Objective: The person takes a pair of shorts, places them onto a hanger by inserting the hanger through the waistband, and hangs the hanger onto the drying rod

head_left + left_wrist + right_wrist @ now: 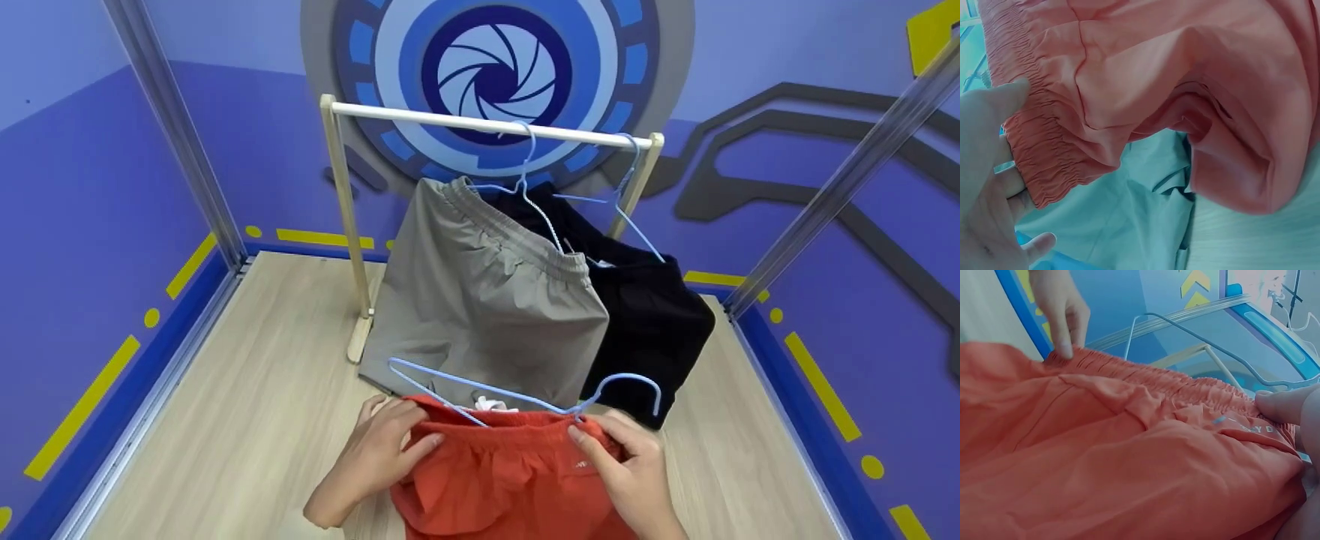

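Orange-red shorts (517,480) with a gathered elastic waistband are held up at the front of the table. My left hand (379,442) pinches the waistband's left end, thumb outside and fingers behind, as the left wrist view shows. At the other end my right hand (634,465) grips the waistband (1179,385), its thumb beside a small printed logo. A light blue hanger (480,386) is partly inside the waist opening; its left end rises above the band and its hook curves up near the right hand. A white drawstring (491,405) shows at the back of the waist.
Behind stands a wooden rack with a white rail (450,120). Grey shorts (487,300) and a black garment (652,322) hang from it on blue hangers, close to the hands. Metal posts (180,135) and blue-purple walls enclose the wooden tabletop (247,390).
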`<action>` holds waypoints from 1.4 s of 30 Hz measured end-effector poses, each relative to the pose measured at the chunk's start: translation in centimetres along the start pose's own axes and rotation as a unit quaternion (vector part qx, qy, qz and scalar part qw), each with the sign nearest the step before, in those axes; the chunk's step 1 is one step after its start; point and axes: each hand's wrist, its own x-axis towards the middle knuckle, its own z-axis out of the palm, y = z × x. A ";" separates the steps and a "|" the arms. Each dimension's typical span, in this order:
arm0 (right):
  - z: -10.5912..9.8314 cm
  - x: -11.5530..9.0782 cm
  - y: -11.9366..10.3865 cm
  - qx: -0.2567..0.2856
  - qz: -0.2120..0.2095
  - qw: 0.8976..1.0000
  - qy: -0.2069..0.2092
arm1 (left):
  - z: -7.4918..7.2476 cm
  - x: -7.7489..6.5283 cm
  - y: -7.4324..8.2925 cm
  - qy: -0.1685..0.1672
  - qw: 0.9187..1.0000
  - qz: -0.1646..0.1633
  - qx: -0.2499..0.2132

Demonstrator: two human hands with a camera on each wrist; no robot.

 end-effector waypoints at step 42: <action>-1.2 -1.4 2.5 -0.125 -0.058 0.990 -0.017 | -4.2 1.3 0.2 0.010 0.997 0.072 -0.035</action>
